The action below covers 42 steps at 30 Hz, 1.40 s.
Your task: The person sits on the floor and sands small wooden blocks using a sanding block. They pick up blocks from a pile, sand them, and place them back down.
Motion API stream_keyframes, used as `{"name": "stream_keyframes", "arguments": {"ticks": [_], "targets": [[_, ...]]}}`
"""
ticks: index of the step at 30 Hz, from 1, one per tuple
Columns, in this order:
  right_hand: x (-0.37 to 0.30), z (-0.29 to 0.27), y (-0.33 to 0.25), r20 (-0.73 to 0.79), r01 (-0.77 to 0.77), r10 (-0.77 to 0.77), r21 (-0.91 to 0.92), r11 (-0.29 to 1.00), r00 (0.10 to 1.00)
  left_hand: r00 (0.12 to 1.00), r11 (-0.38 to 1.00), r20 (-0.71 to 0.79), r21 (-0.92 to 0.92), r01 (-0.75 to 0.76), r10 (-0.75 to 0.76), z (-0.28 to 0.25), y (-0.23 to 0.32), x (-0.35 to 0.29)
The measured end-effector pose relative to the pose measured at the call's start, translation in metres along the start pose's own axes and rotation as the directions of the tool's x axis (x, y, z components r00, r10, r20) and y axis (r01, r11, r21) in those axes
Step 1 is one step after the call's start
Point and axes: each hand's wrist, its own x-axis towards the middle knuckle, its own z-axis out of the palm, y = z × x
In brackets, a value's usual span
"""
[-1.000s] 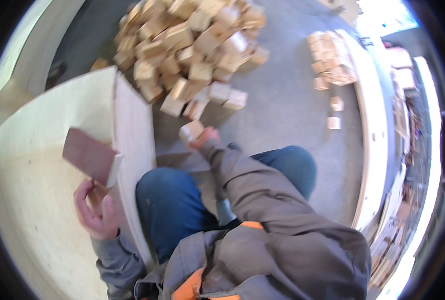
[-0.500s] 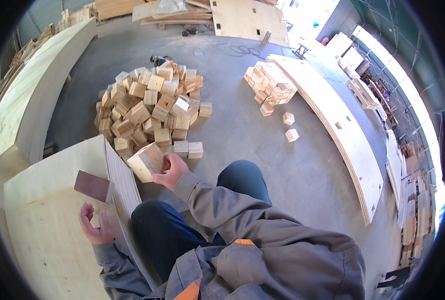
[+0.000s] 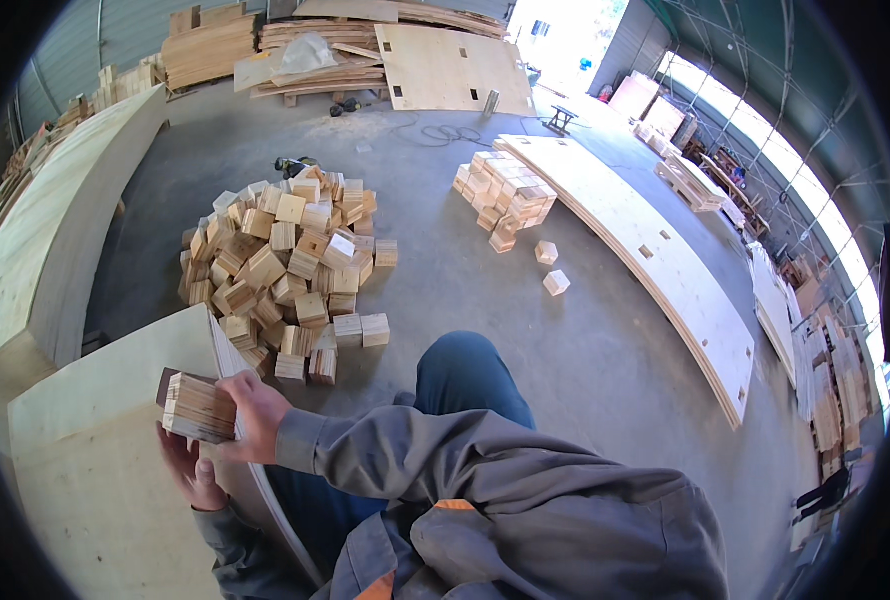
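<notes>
My right hand [image 3: 258, 412] grips a layered plywood block [image 3: 198, 408] by its right end, above the plywood stack [image 3: 105, 430] at my left. Just below the block is my left hand [image 3: 193, 475], fingers stretched out and thumb apart; whether its fingertips touch the block I cannot tell. Mostly covered by the block, a brown-faced sanding block [image 3: 164, 382] shows only an edge on the stack. On the floor ahead lies a heap of similar wooden blocks [image 3: 275, 255].
A neater pile of blocks [image 3: 510, 195] stands farther right, with two loose blocks [image 3: 551, 268] near it. Long plywood panels [image 3: 655, 255] lie on the right. A long pale wooden stack [image 3: 60, 215] runs along the left. Sheets and boards [image 3: 335, 60] lie at the back.
My right hand has carried the plywood block leftward from beside the heap to above the stack, covering most of the brown-faced block. The view has shifted slightly. My left hand stays open.
</notes>
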Motion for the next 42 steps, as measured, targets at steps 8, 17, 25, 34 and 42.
{"name": "stream_keyframes", "arguments": {"ticks": [8,17,25,34,42], "targets": [[0.015,0.051,-0.006,-0.043,0.333,-0.337,-0.077,0.940,0.941,0.962,0.992,-0.243,-0.066,0.111,-0.124,-0.013,0.028,0.011],[0.018,0.020,0.024,0.075,0.168,-0.154,-0.255,0.952,0.985,0.878,0.980,-0.453,-0.183,0.076,-0.153,-0.016,0.056,0.015],[0.040,0.024,0.027,0.277,0.130,-0.006,-0.432,0.892,0.961,0.888,0.978,-0.439,-0.204,0.048,-0.135,-0.011,0.055,0.012],[0.064,0.039,0.034,0.365,0.103,0.074,-0.443,0.891,0.928,0.941,0.986,-0.328,-0.164,0.029,-0.082,-0.019,0.042,0.014],[0.035,-0.018,0.043,0.337,-0.587,0.497,0.611,0.531,0.800,0.945,0.918,-0.234,-0.375,0.130,-0.230,-0.017,0.054,0.015]]}}
